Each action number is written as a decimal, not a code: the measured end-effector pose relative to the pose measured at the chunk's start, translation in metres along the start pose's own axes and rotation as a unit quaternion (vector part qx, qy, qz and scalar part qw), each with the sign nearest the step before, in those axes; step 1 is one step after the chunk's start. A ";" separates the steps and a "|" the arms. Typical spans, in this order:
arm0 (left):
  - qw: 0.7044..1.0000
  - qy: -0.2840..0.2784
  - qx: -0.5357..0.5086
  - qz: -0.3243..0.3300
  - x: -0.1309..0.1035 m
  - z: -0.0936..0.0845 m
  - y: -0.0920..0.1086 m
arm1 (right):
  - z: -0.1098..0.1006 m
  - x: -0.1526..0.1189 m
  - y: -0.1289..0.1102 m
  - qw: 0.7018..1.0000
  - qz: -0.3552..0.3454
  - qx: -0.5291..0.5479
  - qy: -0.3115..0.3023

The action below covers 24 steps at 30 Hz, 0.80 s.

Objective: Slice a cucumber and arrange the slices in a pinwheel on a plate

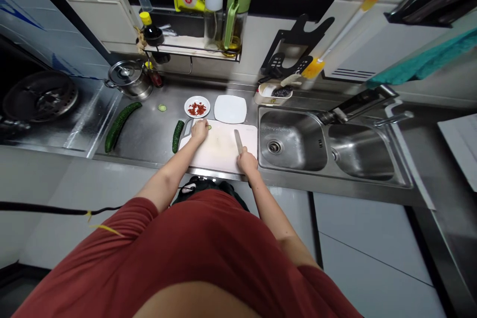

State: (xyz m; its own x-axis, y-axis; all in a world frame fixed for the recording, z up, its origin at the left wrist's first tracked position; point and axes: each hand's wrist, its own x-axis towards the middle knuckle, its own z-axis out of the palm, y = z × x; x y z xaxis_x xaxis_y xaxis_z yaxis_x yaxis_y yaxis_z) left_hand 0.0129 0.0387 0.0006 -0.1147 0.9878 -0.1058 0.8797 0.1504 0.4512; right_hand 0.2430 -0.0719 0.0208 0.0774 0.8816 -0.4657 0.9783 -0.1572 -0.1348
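My right hand (247, 162) is wrapped round the handle of a kitchen knife (238, 140), its blade pointing away from me over the right part of a white cutting board (219, 154). At the board's upper left, my left hand (200, 130) is closed, with a small green cucumber piece (209, 127) showing at its fingertips. Just left of the board lies a short length of cucumber (178, 136). A longer cucumber (121, 126) rests farther left on the steel counter, and a small cut slice (162, 108) lies between them.
Behind the board stand a plate of chopped red pieces (197, 107) and a white square plate (230, 109). A double sink (294, 139) adjoins the board's right side. A lidded pot (129, 79) is at the back left, below a rack (194, 49) of bottles.
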 end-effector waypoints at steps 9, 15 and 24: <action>0.973 -0.086 -0.187 -0.100 -0.015 0.017 -0.011 | -0.004 0.000 -0.001 1.000 -0.005 0.009 -0.018; 0.975 -0.082 -0.171 -0.115 -0.035 0.031 -0.012 | -0.001 -0.001 0.000 1.000 -0.012 0.004 -0.005; 0.993 -0.025 -0.100 -0.055 -0.041 0.034 -0.005 | -0.004 -0.006 0.001 0.998 -0.050 -0.028 0.017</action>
State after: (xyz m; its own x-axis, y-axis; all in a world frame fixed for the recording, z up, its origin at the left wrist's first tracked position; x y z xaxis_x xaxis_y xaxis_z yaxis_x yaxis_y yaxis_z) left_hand 0.0293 -0.0043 -0.0274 -0.1771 0.9626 -0.2051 0.7530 0.2667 0.6015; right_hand 0.2446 -0.0760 0.0269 -0.0164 0.9063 -0.4222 0.9907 -0.0422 -0.1290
